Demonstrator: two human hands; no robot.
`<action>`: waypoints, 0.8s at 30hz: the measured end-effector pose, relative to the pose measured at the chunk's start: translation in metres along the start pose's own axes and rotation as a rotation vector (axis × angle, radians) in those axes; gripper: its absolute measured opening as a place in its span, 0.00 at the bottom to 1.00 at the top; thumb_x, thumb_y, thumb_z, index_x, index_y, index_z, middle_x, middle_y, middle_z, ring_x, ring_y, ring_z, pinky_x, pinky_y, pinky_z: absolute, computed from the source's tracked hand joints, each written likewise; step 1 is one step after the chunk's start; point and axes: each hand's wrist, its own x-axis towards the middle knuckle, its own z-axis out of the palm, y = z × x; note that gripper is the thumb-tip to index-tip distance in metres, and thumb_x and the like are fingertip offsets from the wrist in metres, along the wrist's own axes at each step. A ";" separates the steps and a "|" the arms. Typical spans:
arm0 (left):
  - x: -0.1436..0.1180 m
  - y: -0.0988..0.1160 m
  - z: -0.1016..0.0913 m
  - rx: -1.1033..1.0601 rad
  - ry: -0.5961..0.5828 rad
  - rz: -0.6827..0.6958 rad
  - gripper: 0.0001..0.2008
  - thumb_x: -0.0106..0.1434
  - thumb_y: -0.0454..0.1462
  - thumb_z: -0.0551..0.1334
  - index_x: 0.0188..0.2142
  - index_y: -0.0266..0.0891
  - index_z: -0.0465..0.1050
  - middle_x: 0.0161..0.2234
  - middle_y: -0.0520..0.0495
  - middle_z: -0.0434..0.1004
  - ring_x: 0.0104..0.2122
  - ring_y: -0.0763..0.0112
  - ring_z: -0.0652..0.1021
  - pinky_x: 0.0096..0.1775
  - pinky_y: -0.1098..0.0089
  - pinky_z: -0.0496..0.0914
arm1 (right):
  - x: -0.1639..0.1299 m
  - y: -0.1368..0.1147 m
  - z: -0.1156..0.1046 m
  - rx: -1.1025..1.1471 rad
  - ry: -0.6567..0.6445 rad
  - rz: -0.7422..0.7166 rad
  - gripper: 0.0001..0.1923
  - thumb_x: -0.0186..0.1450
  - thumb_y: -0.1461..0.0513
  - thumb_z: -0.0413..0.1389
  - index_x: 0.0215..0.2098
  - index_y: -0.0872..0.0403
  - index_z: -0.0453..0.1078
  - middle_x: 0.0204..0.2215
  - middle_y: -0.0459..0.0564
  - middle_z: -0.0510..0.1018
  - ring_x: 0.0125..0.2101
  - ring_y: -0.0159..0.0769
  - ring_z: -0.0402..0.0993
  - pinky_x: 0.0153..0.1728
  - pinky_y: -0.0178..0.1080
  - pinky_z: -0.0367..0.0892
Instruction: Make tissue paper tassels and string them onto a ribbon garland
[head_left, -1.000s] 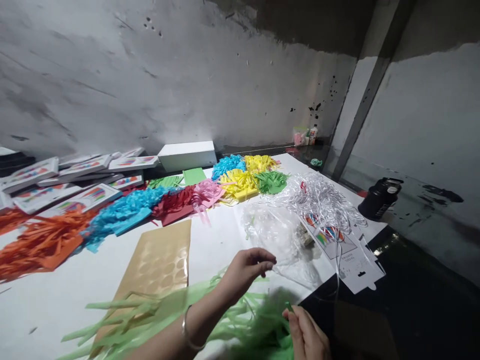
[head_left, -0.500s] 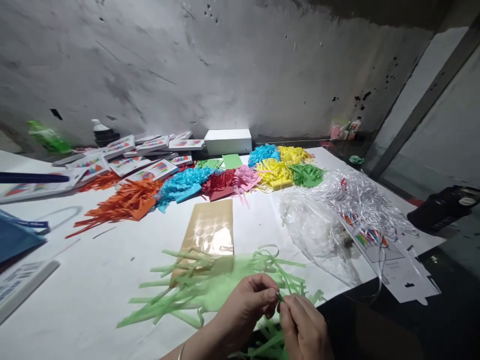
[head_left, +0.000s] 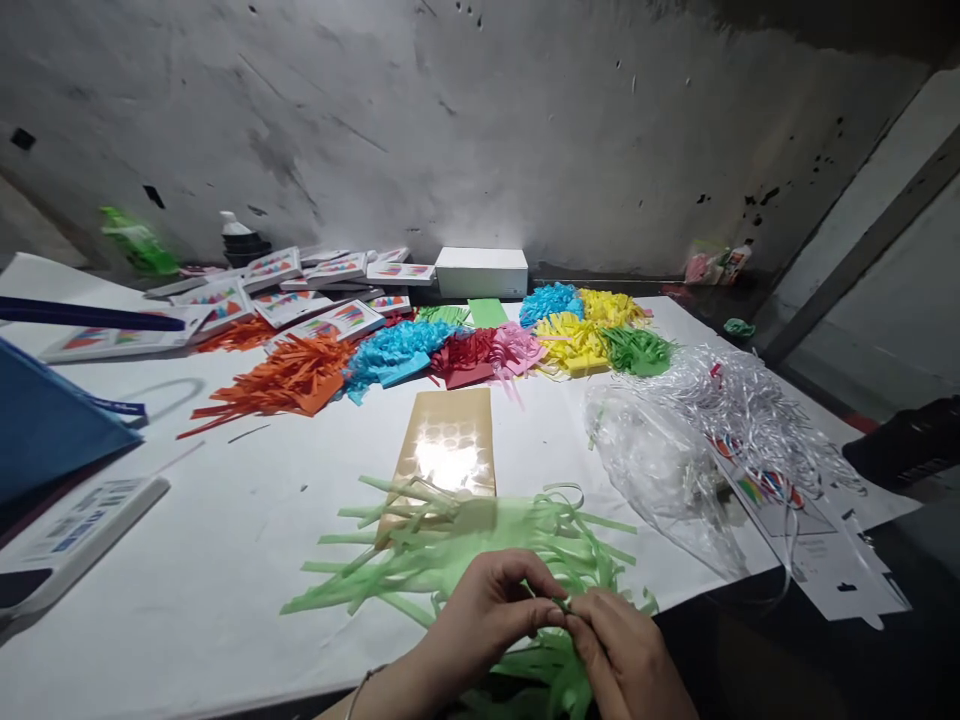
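A thin end of the green fringed paper point(head_left: 465, 560), spread at six o'clock on the white table point(head_left: 187, 560), is pinched between the left hand point(head_left: 487, 625) and right hand point(head_left: 626, 655). A strip could be torn by too hard a pull, and the sticker sheet point(head_left: 450, 440) at twelve o'clock could be dragged along.

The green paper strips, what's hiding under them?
Under the green paper strips lies the tan sticker sheet; its near end is covered. Beneath that, the white table.
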 end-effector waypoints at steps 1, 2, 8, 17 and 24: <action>-0.002 0.001 -0.003 0.052 -0.021 0.018 0.13 0.51 0.43 0.75 0.28 0.35 0.82 0.26 0.48 0.76 0.24 0.74 0.73 0.28 0.75 0.68 | -0.002 0.001 0.004 0.000 0.012 0.010 0.11 0.75 0.62 0.45 0.36 0.50 0.66 0.29 0.44 0.75 0.30 0.32 0.74 0.32 0.31 0.67; -0.004 0.002 -0.006 0.102 -0.051 0.027 0.13 0.54 0.44 0.73 0.30 0.34 0.83 0.27 0.47 0.76 0.25 0.73 0.74 0.28 0.74 0.69 | -0.003 0.001 0.007 0.007 0.023 0.018 0.12 0.75 0.62 0.44 0.35 0.50 0.66 0.28 0.44 0.74 0.29 0.31 0.73 0.31 0.31 0.66; -0.016 0.008 -0.019 0.457 -0.002 0.099 0.08 0.61 0.37 0.65 0.29 0.35 0.80 0.22 0.49 0.76 0.23 0.73 0.74 0.28 0.75 0.67 | 0.008 -0.006 0.018 -0.060 0.074 -0.145 0.07 0.73 0.59 0.50 0.44 0.52 0.67 0.33 0.48 0.78 0.33 0.36 0.76 0.36 0.35 0.69; -0.040 0.012 -0.055 0.502 0.042 0.185 0.13 0.70 0.43 0.56 0.35 0.37 0.73 0.32 0.46 0.74 0.25 0.73 0.75 0.27 0.75 0.70 | 0.019 -0.006 0.036 -0.039 0.089 -0.185 0.09 0.73 0.59 0.48 0.45 0.51 0.70 0.34 0.49 0.80 0.37 0.37 0.79 0.46 0.41 0.73; -0.018 0.088 -0.186 0.774 0.718 0.399 0.08 0.64 0.40 0.61 0.37 0.37 0.73 0.24 0.52 0.73 0.22 0.71 0.72 0.28 0.70 0.71 | 0.026 0.021 0.073 -0.262 0.241 -0.123 0.16 0.72 0.62 0.50 0.57 0.54 0.68 0.52 0.54 0.79 0.53 0.45 0.75 0.49 0.46 0.76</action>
